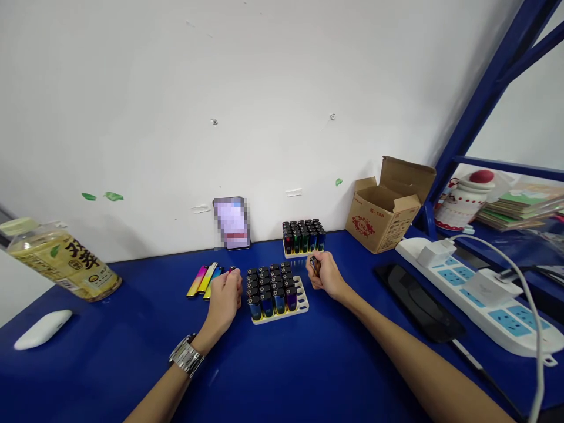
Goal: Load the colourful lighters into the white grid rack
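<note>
black lighter (314, 264) in right hand (326, 276), beside cream tray (300, 301)

Left forearm (165, 388) and right forearm (396, 346) reach forward, apart; left hand (224, 299) curled, knuckles up; right hand (326, 277) pinching, fingers closed.

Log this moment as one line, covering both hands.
left hand: beside loose lighters | right hand: holds dark lighter | between hands: cream rack of upright lighters
</note>
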Tool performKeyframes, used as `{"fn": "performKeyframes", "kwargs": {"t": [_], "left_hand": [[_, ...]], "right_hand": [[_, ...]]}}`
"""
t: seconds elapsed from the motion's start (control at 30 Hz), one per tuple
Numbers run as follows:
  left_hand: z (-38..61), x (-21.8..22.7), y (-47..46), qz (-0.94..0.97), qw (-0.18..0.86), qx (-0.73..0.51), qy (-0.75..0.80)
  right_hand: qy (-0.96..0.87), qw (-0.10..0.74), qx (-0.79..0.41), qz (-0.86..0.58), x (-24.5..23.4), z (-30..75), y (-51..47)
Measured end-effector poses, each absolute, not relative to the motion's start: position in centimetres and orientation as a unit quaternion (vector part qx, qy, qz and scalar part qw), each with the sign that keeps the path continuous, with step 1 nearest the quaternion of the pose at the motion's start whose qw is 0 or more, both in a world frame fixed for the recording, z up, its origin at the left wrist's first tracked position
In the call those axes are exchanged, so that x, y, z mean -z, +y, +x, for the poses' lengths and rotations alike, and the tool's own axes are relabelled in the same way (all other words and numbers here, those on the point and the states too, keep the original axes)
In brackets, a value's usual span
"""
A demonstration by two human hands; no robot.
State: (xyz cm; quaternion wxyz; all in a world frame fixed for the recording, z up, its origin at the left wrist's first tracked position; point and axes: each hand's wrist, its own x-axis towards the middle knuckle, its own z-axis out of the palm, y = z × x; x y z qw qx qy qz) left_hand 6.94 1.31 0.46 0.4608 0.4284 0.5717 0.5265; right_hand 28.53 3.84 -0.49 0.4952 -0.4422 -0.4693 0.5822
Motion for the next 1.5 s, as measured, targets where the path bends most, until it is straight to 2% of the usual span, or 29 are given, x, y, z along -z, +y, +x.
{"fn": "performKeyframes", "kwargs": {"t": [0.47, 0.8, 1.17, 1.37, 1.5], "left_hand": [[7.06, -0.38, 1.26, 0.413, 0.449, -0.537, 0.583], [7.08, -0.24, 1.25, 0.428, 0.431, -0.535, 0.587], [7.25, -0.48, 1.21, 0.421, 0.433, -0.531, 0.595], [6.95, 0.00, 1.23, 0.469, 0.388, -0.516, 0.603], [6.96, 0.15, 1.20, 0.480, 0.369, -0.511, 0.610]], "right_hand": [[-0.508, 0.544, -0.478, -0.466, 1.17, 28.45, 3.74], [-0.486, 0.533, -0.521, -0.456, 0.97, 28.38, 3.70], [-0.491, 0.554, -0.476, -0.475, 0.83, 28.32, 3.57], [-0.481, 0.534, -0.517, -0.464, 0.84, 28.32, 3.67], [-0.531, 0.549, -0.492, -0.418, 1.07, 28.47, 3.70]]}}
